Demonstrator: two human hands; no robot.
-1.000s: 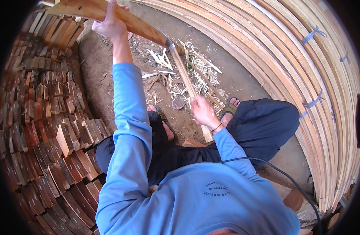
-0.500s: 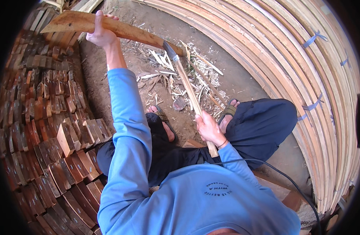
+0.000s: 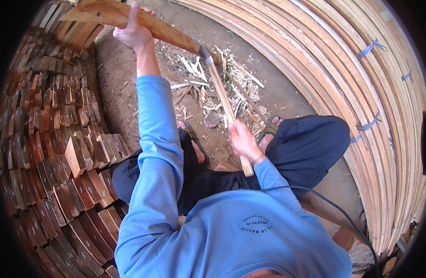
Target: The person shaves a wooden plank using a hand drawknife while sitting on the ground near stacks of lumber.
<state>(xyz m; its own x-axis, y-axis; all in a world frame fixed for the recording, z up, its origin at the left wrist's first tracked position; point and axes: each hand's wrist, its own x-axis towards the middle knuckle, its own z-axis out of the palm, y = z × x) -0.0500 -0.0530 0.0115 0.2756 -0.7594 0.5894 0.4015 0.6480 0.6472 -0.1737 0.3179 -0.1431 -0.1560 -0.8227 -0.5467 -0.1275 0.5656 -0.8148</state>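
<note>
My left hand (image 3: 135, 33) is closed around a long, slightly curved piece of wood (image 3: 171, 34) at the upper left, thumb laid across its top. The piece slants down to the right and has a broad, pointed left end. My right hand (image 3: 245, 141) grips a long-handled chopping tool (image 3: 221, 90) near the lower end of its pale wooden handle. Its dark metal blade (image 3: 204, 53) lies against the right end of the wood; its exact shape is partly hidden by the angle.
Wood chips (image 3: 238, 92) litter the dirt floor between my sandalled feet. Stacked short boards (image 3: 50, 139) line the left side. Long curved planks (image 3: 342, 60), tied with blue strips, stand along the right. A black cable (image 3: 333, 201) runs beside my right arm.
My left hand and the curved wood have shifted up and to the right. The tool's blade has moved slightly up and left with my right hand, staying against the wood.
</note>
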